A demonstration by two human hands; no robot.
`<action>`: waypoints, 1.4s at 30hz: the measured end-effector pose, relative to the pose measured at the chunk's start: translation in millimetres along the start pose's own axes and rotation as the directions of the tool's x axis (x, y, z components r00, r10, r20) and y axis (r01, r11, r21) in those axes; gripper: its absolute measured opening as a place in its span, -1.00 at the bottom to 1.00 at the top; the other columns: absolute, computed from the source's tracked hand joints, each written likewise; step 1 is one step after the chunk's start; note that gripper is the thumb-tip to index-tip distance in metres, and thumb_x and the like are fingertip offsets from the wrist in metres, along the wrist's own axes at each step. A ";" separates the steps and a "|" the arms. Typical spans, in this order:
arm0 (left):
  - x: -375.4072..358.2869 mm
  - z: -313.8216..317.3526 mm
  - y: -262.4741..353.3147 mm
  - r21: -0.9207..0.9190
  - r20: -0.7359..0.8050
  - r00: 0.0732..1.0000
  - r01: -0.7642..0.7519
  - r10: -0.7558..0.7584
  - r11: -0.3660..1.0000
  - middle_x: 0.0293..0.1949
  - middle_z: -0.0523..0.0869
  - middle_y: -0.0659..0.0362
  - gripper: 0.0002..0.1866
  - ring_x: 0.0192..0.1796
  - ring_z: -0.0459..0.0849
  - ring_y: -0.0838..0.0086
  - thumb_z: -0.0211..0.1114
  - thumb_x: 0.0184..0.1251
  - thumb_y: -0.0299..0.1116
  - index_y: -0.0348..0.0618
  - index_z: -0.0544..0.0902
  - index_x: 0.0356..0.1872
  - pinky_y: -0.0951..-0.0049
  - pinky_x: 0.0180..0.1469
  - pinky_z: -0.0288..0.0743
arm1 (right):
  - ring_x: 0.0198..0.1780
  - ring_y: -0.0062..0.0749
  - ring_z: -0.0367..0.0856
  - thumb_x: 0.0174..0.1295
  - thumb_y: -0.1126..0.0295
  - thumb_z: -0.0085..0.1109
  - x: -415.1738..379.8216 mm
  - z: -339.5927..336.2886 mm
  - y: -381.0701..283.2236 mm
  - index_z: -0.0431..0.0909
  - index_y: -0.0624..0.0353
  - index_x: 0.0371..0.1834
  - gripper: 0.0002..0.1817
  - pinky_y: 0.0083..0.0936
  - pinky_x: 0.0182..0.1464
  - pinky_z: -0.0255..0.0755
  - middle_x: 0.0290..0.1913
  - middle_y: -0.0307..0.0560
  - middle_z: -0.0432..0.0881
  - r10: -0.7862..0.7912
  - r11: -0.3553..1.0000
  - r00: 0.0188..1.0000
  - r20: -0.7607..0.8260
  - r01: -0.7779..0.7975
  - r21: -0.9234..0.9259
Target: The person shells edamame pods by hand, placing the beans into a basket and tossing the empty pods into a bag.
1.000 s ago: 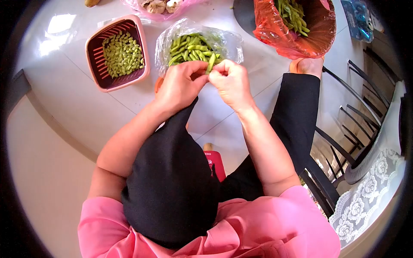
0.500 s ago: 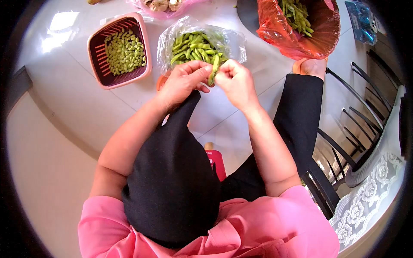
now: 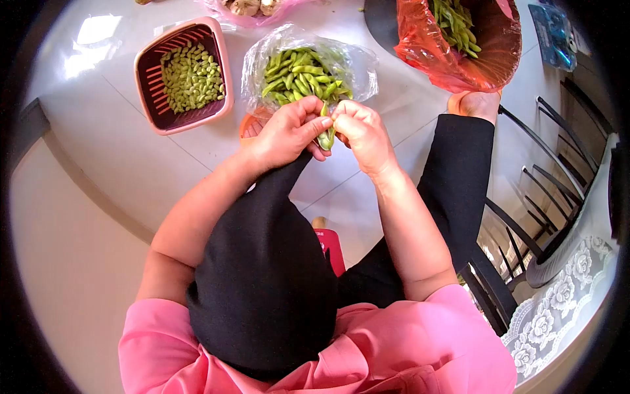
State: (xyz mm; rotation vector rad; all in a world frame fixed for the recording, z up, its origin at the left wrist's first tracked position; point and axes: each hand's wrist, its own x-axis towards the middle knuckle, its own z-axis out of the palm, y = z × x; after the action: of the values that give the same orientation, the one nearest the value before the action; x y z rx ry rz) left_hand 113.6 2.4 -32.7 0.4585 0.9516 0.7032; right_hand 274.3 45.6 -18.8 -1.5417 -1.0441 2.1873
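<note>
Between my two hands is a green bean pod (image 3: pixel 326 136), its lower part split and showing a pale inside. My left hand (image 3: pixel 291 131) is closed on the pod with thumb and fingers. From the other side, my right hand (image 3: pixel 365 133) pinches the pod's edge. Just beyond them a clear plastic bag (image 3: pixel 357 69) lies open on the floor, full of whole bean pods (image 3: pixel 298 75). To the left stands a pink-rimmed basket (image 3: pixel 228 98) with shelled beans (image 3: pixel 190 77) in its dark slotted inside.
A red plastic bag (image 3: pixel 420 56) holding pods (image 3: pixel 456 29) lines a container at the upper right, by my foot (image 3: pixel 480 105). Garlic bulbs (image 3: pixel 246 6) sit in a pink bag at the top. Black chair legs (image 3: pixel 538 125) and a lace cloth (image 3: pixel 545 322) are on the right.
Both hands have come slightly nearer to me with the pod. The pod, whole-looking before, now shows an opening at its lower part.
</note>
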 end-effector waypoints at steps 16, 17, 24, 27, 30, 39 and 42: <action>3.3 -4.3 -6.2 -0.392 -0.082 0.997 -0.036 0.005 0.919 -0.32 0.52 0.15 -0.79 -0.36 0.62 0.38 -0.06 0.44 -0.31 -0.24 0.42 -0.16 0.46 -0.39 0.61 | -0.53 -0.61 0.43 0.21 0.42 -0.13 -3.7 28.0 -2.4 0.37 0.24 -0.51 -0.82 -0.64 -0.49 0.33 -0.57 -0.22 0.47 -0.272 0.959 0.930 -0.248 0.241 -0.149; 3.5 -4.0 -6.1 -0.443 -0.058 0.998 -0.032 0.007 0.896 -0.31 0.51 0.14 -0.79 -0.36 0.60 0.37 -0.08 0.45 -0.30 -0.24 0.41 -0.16 0.45 -0.37 0.60 | -0.53 -0.61 0.43 0.21 0.42 -0.13 -4.0 27.9 -2.1 0.37 0.24 -0.51 -0.82 -0.64 -0.49 0.33 -0.57 -0.22 0.47 -0.272 0.959 0.930 -0.247 0.241 -0.149; 3.0 1.6 -4.0 -0.526 0.010 0.999 -0.032 0.044 0.850 -0.38 0.47 0.15 -0.80 -0.40 0.55 0.40 -0.11 0.46 -0.29 -0.20 0.39 -0.26 0.40 -0.37 0.53 | -0.66 -0.60 0.36 0.34 0.30 -0.22 -0.8 27.9 5.5 0.31 0.21 -0.49 -0.72 -0.61 -0.64 0.26 -0.63 -0.19 0.41 -0.199 0.977 0.946 -0.257 0.212 0.023; 7.1 5.3 -4.3 -0.511 -0.050 0.996 -0.094 0.080 0.854 -0.42 0.42 0.18 -0.80 -0.44 0.48 0.45 -0.11 0.45 -0.28 -0.17 0.38 -0.28 0.49 -0.45 0.42 | -0.69 -0.61 0.32 0.37 0.21 -0.22 0.9 35.1 0.3 0.31 0.16 -0.49 -0.67 -0.63 -0.68 0.17 -0.65 -0.23 0.37 -0.133 0.963 0.948 -0.291 0.193 0.190; 5.2 -0.2 0.6 -0.600 0.011 1.000 -0.015 0.027 0.800 -0.40 0.36 0.19 -0.79 -0.46 0.37 0.50 -0.10 0.43 -0.24 -0.18 0.36 -0.28 0.60 -0.51 0.25 | -0.67 -0.61 0.39 0.36 0.19 -0.10 4.6 25.8 1.5 0.29 0.16 -0.45 -0.70 -0.68 -0.67 0.24 -0.62 -0.23 0.41 -0.135 0.951 0.954 -0.269 0.201 0.236; 2.4 -5.6 -0.3 -0.444 0.044 0.996 0.086 -0.075 0.892 -0.47 0.36 0.24 -0.82 -0.51 0.31 0.59 -0.08 0.27 -0.25 -0.14 0.36 -0.34 0.64 -0.57 0.13 | -0.47 -0.63 0.52 0.19 0.45 0.12 5.4 9.4 -16.0 0.52 0.27 -0.28 -0.88 -0.64 -0.43 0.40 -0.49 -0.24 0.55 -0.434 0.852 0.898 -0.065 0.386 -0.353; 1.4 -1.0 1.5 -0.389 -0.032 0.992 0.099 -0.121 0.916 -0.52 0.35 0.27 -0.79 -0.53 0.29 0.63 -0.07 0.31 -0.21 -0.11 0.38 -0.39 0.65 -0.58 0.13 | -0.43 -0.62 0.56 0.20 0.47 0.10 3.2 16.5 -14.7 0.52 0.30 -0.34 -0.90 -0.63 -0.41 0.43 -0.45 -0.20 0.59 -0.351 0.892 0.934 -0.072 0.310 -0.330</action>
State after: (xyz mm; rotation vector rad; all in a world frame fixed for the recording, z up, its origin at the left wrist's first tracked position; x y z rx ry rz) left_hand 112.8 4.6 -33.1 0.0354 0.8558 0.7827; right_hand 255.6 51.3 -8.0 -1.4699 -1.5423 1.7284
